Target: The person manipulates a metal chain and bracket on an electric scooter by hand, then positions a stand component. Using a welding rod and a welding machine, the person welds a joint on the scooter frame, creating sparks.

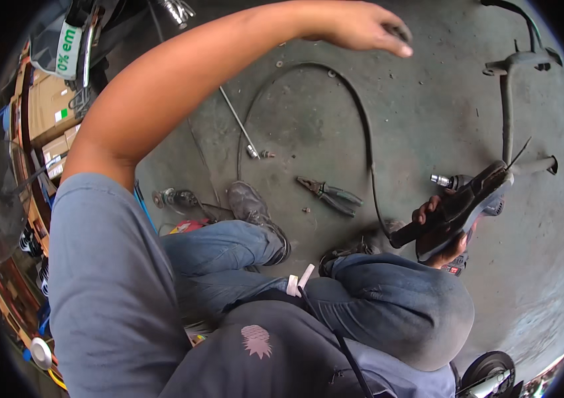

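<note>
My left arm reaches far across to the top, and my left hand (368, 28) is above the floor, thumb stretched out and fingers loosely bent; I see nothing in it. At the right, beside my knee, my right hand (453, 251) wraps round the body of a black corded reciprocating saw (457, 209). A thin blade (522, 151) sticks out at its far end. Its black cord (366, 126) loops across the floor. Behind the saw, partly hidden, lies a power wrench with a shiny socket (440, 180). Pliers (332, 194) lie between my feet and the saw.
A long thin rod with a socket (239, 123) lies left of the cord loop. Another power tool (179, 198) is by my left boot (250, 202). A bent metal tube frame (507, 99) lies at the far right. Cardboard boxes (50, 109) fill shelves at the left.
</note>
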A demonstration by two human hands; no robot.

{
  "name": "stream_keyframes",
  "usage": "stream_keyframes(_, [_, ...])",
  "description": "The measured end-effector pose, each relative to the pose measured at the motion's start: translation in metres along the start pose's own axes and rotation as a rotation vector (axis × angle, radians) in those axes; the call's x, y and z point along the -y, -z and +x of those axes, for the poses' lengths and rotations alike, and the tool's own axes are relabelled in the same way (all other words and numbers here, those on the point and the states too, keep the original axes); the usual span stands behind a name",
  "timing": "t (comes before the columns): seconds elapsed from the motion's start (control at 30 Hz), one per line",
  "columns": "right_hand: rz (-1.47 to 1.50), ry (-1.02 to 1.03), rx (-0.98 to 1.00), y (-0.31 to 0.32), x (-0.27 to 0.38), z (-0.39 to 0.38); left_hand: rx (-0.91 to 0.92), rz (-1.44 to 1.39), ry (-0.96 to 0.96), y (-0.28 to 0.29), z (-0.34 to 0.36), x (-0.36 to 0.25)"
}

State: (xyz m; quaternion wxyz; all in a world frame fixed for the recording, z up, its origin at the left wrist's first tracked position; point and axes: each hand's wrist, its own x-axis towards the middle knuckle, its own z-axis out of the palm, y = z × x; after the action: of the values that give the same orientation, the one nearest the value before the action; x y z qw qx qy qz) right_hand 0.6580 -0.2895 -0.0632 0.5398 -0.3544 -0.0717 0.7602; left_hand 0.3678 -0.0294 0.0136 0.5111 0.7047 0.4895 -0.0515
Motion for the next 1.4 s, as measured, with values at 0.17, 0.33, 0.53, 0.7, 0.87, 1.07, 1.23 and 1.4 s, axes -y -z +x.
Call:
stream_keyframes(0.17, [-0.009,-0.075,0.12,-0.025,0.002,0.039,0.099,0.028,0.477,-0.026,-0.221,0.124])
stream_keyframes(0.33, [-0.154,-0.109,0.251,-0.039,0.019,0.068,-0.179,-0.119,0.826,-0.111,-0.4,0.123])
stream_keyframes(0.53, [-0.236,-0.258,0.581,-0.104,0.028,0.137,0.159,-0.212,1.06,-0.301,-0.573,0.076])
stream_keyframes(0.7, [-0.28,-0.15,0.797,-0.157,0.073,0.155,0.24,-0.378,1.262,-0.387,-0.595,0.049])
stream_keyframes(0.87, [-0.439,0.041,0.778,-0.184,0.112,0.139,0.1,-0.406,1.312,-0.408,-0.56,0.066])
stream_keyframes(1.07, [-0.495,0.056,0.66,-0.165,0.142,0.102,0.014,-0.397,1.253,-0.41,-0.509,0.11])
stream_keyframes(1.23, [-0.456,0.014,0.621,-0.156,0.131,0.091,0.04,-0.351,1.226,-0.396,-0.489,0.131])
stream_keyframes(1.4, [-0.614,-0.028,0.537,-0.162,0.097,0.079,0.146,-0.138,1.197,-0.35,-0.464,0.164])
